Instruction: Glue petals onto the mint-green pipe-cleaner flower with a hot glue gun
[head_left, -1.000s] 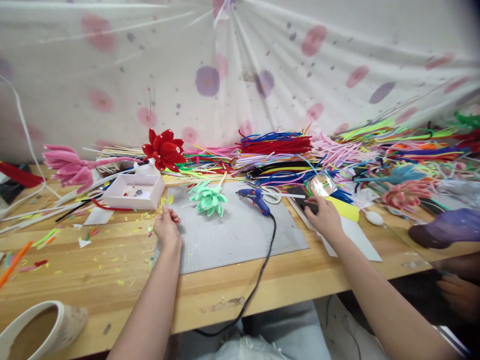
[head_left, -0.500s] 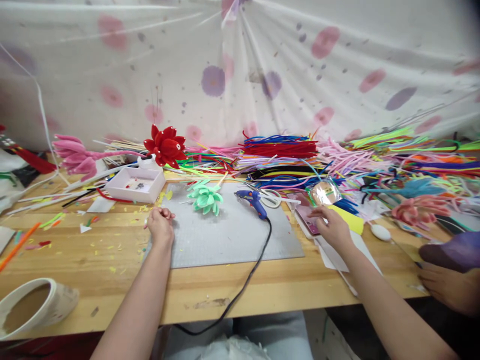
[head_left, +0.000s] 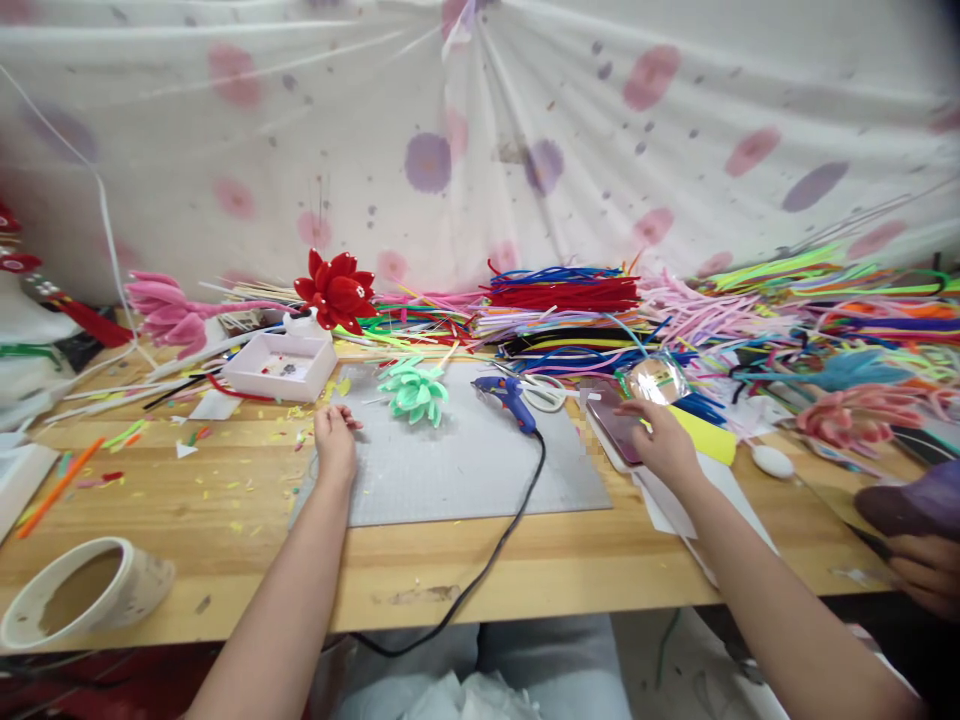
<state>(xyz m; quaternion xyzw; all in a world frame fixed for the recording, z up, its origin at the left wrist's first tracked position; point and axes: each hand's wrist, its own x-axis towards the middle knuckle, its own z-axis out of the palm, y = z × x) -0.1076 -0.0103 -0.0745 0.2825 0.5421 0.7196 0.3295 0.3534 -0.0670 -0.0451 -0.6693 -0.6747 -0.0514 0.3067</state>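
Observation:
My left hand (head_left: 337,442) rests at the left edge of the grey cutting mat (head_left: 442,480), its fingers curled in and nothing seen in them. My right hand (head_left: 664,447) is over a phone (head_left: 616,425) in a pinkish case, fingers apart at the screen's edge; it grips nothing. Between the hands, a mint-green pipe-cleaner flower (head_left: 415,390) lies on the mat. A blue glue gun (head_left: 508,400) lies to its right, its black cord running over the table's front edge. White-handled scissors (head_left: 541,393) lie just behind the gun.
Bundles of coloured pipe cleaners (head_left: 566,295) line the back. A red flower (head_left: 337,290) stands behind a white box (head_left: 281,368) of small parts. A cup (head_left: 90,595) of brown liquid stands front left. Another person's hand (head_left: 930,570) is at the far right.
The view has shifted slightly left. My left hand has turned a little at the mat's edge. Fingers of my right hand have moved slightly over the phone. The other person's hand shows less.

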